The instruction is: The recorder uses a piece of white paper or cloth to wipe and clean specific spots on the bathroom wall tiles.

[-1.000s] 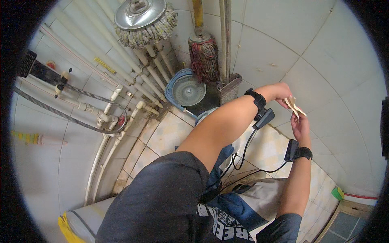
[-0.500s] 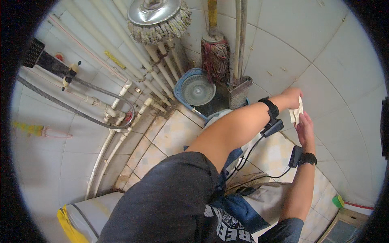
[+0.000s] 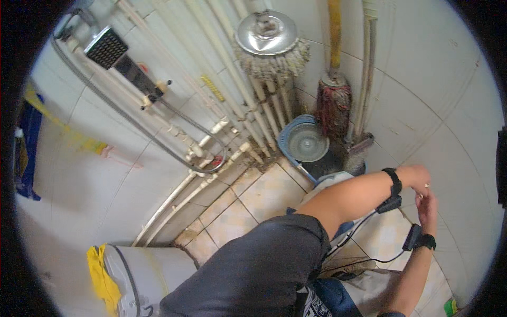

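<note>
My left hand (image 3: 418,178) and my right hand (image 3: 427,207) meet close to the tiled wall on the right. Both are closed. Between their fingers only small bits of a limp white piece (image 3: 421,196) show, cloth or tissue, I cannot tell which. My hands hide most of it. The left arm reaches across my body, with a black strap and a small dark box at the wrist. A similar strap and box sit on the right wrist, and thin black cables run from both boxes.
A mop with a metal disc (image 3: 266,33) and a dark red mop (image 3: 334,105) stand in the corner. Below is a blue mop bucket (image 3: 283,138). White pipes (image 3: 177,195) and a shower head (image 3: 107,48) line the left wall. A grey bin-like container (image 3: 150,272) with yellow cloth stands lower left.
The view has swung left, so the corner appears farther right and lower. My hands have drawn closer together, and the white piece, spread between them before, is now mostly hidden in the fingers.
</note>
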Action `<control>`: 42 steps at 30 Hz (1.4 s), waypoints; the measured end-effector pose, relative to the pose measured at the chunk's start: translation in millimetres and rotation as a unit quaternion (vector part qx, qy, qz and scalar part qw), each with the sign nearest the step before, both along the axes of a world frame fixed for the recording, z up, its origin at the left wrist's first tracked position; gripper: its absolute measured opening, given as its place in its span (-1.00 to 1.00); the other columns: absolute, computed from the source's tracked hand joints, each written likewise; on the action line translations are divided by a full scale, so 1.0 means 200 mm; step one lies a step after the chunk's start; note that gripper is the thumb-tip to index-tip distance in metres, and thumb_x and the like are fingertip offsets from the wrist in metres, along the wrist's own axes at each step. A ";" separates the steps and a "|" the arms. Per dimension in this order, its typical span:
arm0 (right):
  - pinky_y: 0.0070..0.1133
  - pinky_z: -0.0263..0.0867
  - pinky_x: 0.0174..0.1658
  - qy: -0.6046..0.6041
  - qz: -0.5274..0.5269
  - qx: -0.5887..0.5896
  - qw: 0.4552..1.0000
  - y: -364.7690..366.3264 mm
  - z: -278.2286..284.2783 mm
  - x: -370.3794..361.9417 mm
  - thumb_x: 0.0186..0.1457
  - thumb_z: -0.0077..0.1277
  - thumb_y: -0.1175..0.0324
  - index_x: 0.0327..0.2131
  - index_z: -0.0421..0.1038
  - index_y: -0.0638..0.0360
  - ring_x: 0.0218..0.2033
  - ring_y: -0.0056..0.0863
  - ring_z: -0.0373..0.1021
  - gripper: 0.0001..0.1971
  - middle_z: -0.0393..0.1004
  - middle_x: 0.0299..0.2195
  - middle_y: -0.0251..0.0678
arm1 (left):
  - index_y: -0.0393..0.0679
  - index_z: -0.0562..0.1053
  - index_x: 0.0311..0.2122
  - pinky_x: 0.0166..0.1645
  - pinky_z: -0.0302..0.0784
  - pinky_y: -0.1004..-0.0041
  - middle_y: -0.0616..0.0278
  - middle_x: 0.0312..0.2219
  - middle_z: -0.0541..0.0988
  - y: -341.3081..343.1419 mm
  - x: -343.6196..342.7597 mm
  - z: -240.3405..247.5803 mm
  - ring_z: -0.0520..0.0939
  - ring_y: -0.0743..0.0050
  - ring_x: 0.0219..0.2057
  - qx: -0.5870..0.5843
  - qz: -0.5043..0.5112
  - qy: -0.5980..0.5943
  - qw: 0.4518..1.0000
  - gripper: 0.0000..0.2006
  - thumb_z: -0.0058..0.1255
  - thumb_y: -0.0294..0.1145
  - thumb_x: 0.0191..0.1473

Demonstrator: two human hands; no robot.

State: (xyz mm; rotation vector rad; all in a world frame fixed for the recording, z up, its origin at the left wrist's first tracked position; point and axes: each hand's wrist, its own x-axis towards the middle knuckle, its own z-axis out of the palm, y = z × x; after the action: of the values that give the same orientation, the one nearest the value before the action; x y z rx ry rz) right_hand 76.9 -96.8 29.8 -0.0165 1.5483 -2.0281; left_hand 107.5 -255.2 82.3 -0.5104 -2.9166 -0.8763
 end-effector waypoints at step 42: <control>-0.75 0.25 -0.49 -0.026 0.029 0.004 0.999 -0.06 0.13 0.08 0.03 -0.23 0.20 -0.46 0.28 0.13 -0.56 -0.67 0.30 -0.78 0.34 -0.58 -0.45 | -0.14 0.40 -0.38 -0.43 0.37 0.39 0.10 -0.55 0.47 -0.07 -0.03 0.03 0.49 0.36 -0.53 0.126 0.041 -0.002 0.991 -0.74 -0.03 -0.20 -0.17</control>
State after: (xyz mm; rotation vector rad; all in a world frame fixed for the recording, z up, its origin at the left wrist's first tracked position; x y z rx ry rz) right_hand 91.9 -108.4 55.0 -0.0039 1.5072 -1.9617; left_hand 101.7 -269.4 87.5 -0.3680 -2.7491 -1.2120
